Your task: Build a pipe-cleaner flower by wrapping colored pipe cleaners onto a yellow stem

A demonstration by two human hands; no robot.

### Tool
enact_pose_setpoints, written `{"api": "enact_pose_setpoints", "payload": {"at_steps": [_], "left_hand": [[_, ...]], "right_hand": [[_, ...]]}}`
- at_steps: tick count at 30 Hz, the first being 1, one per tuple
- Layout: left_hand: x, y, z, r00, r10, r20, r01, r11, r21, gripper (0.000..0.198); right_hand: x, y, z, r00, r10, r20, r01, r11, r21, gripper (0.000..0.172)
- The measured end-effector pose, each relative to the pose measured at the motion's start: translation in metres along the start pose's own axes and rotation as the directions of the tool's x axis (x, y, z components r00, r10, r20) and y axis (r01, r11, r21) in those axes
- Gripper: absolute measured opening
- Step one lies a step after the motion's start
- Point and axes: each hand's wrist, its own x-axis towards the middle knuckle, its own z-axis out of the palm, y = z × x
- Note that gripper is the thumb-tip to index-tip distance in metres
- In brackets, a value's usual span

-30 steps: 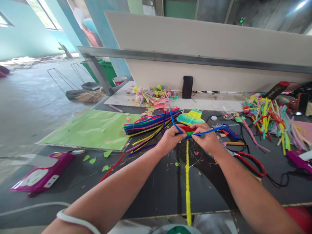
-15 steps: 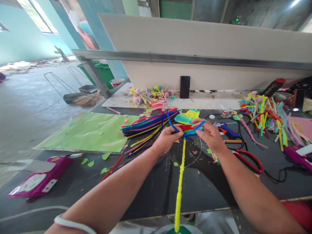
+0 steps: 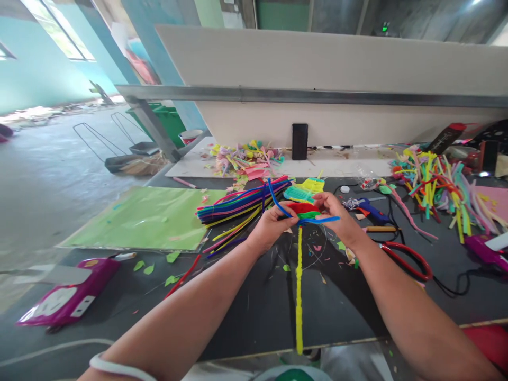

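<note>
The left hand [image 3: 278, 219] pinched the left edge of the red-and-green craft piece [image 3: 305, 209], probably to steady it above the table [image 3: 254, 309]. The right hand [image 3: 336, 216] was curved at the opposite edge; whether it gripped, I could not tell. The yellow stem [image 3: 299, 291] pointed toward the person, perhaps to leave both hands free. A bundle of stems [image 3: 242, 203] lay near, seemingly for easy reach.

A person [image 3: 408, 317] wears a slim, rounded white band [image 3: 121, 369] around the left forearm [image 3: 198, 296], the left hand [image 3: 273, 222] and right hand [image 3: 339, 219] bare.
</note>
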Motion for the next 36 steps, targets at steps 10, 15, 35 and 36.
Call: {"api": "enact_pose_setpoints", "payload": {"at_steps": [10, 15, 35, 36], "left_hand": [[-0.004, 0.005, 0.003, 0.997, 0.057, 0.058, -0.061, 0.995, 0.077, 0.012], [-0.004, 0.008, 0.002, 0.995, 0.059, 0.084, -0.065, 0.995, 0.079, 0.015], [-0.004, 0.005, -0.001, 0.987, 0.096, 0.132, -0.122, 0.971, 0.207, 0.009], [-0.004, 0.005, -0.001, 0.988, 0.085, 0.129, -0.110, 0.974, 0.196, 0.009]], "right_hand": [[-0.005, -0.016, 0.010, 0.920, -0.382, 0.089, 0.366, 0.756, -0.543, 0.009], [-0.005, -0.017, 0.010, 0.897, -0.435, 0.082, 0.412, 0.753, -0.513, 0.002], [-0.003, -0.015, 0.011, 0.885, -0.458, 0.083, 0.434, 0.748, -0.503, 0.008], [-0.003, -0.015, 0.011, 0.886, -0.456, 0.078, 0.429, 0.746, -0.509, 0.008]]}}
